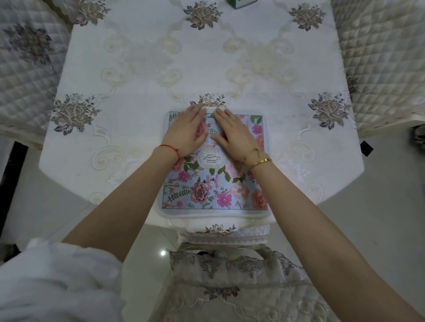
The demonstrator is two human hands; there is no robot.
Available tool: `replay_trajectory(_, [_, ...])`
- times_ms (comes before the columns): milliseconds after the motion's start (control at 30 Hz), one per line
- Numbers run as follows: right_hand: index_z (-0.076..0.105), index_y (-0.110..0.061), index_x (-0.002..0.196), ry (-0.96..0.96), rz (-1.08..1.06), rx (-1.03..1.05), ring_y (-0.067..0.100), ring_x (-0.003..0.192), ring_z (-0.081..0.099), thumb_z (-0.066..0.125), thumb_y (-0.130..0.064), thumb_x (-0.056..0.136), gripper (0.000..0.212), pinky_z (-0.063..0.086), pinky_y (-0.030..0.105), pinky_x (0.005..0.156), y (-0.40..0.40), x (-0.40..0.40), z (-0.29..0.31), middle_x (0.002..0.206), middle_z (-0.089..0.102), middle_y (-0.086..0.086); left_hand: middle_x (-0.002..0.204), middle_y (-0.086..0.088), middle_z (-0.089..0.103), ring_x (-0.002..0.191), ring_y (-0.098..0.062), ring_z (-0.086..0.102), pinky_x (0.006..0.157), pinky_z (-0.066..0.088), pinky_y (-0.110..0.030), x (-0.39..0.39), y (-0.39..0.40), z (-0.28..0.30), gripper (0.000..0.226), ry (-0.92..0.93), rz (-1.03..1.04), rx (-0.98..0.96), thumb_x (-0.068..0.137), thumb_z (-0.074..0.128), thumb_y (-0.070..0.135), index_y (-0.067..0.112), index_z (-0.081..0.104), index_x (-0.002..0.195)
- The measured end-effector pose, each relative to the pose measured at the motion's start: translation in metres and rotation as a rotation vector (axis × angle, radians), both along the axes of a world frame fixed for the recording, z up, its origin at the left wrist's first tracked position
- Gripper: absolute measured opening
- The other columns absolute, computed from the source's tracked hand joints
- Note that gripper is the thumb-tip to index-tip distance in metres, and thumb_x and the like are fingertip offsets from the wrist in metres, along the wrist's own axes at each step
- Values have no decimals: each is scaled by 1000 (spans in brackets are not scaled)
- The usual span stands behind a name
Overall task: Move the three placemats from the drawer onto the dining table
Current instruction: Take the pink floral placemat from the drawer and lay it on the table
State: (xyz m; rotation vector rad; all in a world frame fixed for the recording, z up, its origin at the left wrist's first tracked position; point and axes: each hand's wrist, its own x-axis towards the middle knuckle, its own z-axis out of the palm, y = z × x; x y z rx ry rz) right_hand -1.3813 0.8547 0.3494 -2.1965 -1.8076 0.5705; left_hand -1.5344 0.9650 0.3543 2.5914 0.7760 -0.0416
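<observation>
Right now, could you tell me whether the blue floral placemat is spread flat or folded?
Spread flat: the blue floral placemat lies open on the white embroidered tablecloth.

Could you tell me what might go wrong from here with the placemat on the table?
The floral placemat lies at the near edge of the dining table, so pulling back could slide it off. Both the left hand and right hand press flat near its far edge, which might bunch the tablecloth.

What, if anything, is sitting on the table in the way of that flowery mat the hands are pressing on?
Nothing visible blocks it. Both hands, left and right, lie flat on the floral placemat, which already rests on the tablecloth at the near edge. The only other item is a green box at the far edge, well clear.
</observation>
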Motion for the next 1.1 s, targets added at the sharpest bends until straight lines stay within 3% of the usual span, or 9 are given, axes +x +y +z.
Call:
replay_trajectory(233, [18,-12,152,-6,-209,19,22,147,11,44,-50,95,72,6,35,121,-53,39,1,159,17,6,161,-8,12,149,-23,10,122,8,-37,-48,9,-3,72,5,137,68,98,39,48,9,12,153])
replay_trajectory(400, [17,-8,151,6,-328,20,25,147,12,49,-43,96,73,8,38,121,-80,42,6,159,18,9,160,-13,13,149,-26,8,121,2,-36,-79,-1,1,70,41,176,91,98,42,42,5,14,152])
replay_trajectory(533, [21,-11,151,11,-161,83,24,147,9,48,-45,96,70,8,37,121,-68,2,15,159,18,8,160,-12,16,149,-26,9,122,6,-36,-67,-31,10,70,-44,85,79,98,44,42,7,18,151])
replay_trajectory(667, [19,-8,151,43,-33,14,23,148,7,48,-37,97,68,10,39,121,-52,-38,5,159,16,9,162,-7,10,149,-23,6,122,13,-43,-48,-50,5,71,-22,4,4,97,44,42,12,13,153])
replay_trajectory(833, [14,-13,152,23,-76,-19,19,148,6,43,-42,98,67,8,39,121,-75,-25,-1,160,12,4,162,-5,9,150,-19,5,122,9,-39,-67,-51,-5,71,22,86,20,98,38,49,13,11,153])
replay_trajectory(1100, [13,-17,152,10,-265,5,20,148,9,43,-40,98,66,1,32,120,-133,3,14,160,14,3,161,-8,12,149,-22,8,122,4,-34,-114,-54,1,69,31,173,27,99,40,43,9,14,152])
